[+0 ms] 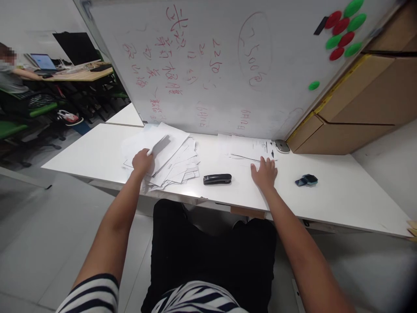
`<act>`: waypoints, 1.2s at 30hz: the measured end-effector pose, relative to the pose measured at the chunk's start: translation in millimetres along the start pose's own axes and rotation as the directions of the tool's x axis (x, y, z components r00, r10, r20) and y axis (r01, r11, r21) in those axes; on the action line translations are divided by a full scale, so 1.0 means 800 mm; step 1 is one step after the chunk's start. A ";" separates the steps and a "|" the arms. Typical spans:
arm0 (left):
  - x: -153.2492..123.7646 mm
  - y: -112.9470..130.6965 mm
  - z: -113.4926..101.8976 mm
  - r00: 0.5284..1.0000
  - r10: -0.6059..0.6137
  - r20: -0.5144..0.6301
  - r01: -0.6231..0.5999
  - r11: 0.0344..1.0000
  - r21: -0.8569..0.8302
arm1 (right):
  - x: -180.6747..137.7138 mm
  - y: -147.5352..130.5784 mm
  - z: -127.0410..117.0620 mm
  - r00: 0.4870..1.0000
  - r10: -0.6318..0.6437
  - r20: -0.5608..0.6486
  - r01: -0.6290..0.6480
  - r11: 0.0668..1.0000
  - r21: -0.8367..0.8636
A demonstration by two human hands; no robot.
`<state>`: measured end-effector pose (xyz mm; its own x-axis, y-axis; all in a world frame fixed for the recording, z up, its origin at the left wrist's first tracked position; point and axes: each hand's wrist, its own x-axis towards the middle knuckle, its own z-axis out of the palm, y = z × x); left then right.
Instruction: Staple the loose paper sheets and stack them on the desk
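Note:
My left hand [142,162] is closed on the edge of a sheet of paper [160,146], whose near edge is lifted and curled. Beneath and beside it spreads a loose, fanned pile of papers [177,167]. My right hand [264,173] lies open on the table, fingers spread, its tips at the near edge of another set of white papers [244,148] with some dark print. Between my hands a black stapler [217,179] rests near the table's front edge, touched by neither hand.
A whiteboard [208,65] with red writing and magnets stands along the back of the white table [342,204]. A watch [306,180] and a computer mouse [282,146] lie to the right. Cardboard boxes [355,130] are stacked behind. Far left, a person [14,78] sits at a desk.

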<state>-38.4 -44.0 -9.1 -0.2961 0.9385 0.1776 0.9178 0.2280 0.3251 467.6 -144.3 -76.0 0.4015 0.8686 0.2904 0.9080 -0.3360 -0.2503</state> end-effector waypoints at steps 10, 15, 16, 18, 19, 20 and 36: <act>0.013 -0.035 -0.039 0.974 -0.161 -0.160 0.048 0.835 -0.548 | 0.002 0.001 0.003 1.000 -0.001 -0.014 0.001 0.998 0.060; -0.008 -0.019 -0.037 0.984 -0.111 -0.141 -0.025 0.694 -0.720 | 0.002 0.004 0.005 1.000 -0.009 -0.026 0.010 0.999 0.050; -0.011 -0.016 -0.036 0.986 -0.098 -0.131 -0.025 0.701 -0.712 | 0.002 0.004 0.005 0.999 -0.014 -0.032 0.016 0.999 0.050; -0.016 -0.009 -0.035 0.992 -0.076 -0.100 -0.010 0.745 -0.667 | 0.001 0.004 0.005 0.999 -0.018 -0.036 0.020 0.998 0.054; -0.018 -0.006 -0.035 0.995 -0.056 -0.079 -0.007 0.773 -0.634 | 0.001 0.004 0.005 0.999 -0.018 -0.034 0.020 0.998 0.055; -0.019 -0.004 -0.035 0.998 -0.028 -0.055 -0.010 0.805 -0.593 | 0.001 0.004 0.005 0.999 -0.016 -0.033 0.018 0.998 0.057; -0.031 0.011 -0.045 0.976 0.132 0.174 -0.073 0.948 -0.311 | 0.002 0.003 0.002 1.000 -0.014 -0.026 0.016 0.998 0.056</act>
<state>-32.6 -74.1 22.6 -0.1216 0.9911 0.0543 0.8087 0.0672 0.5844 470.0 -143.4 -77.8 0.3916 0.8637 0.3174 0.9060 -0.3017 -0.2968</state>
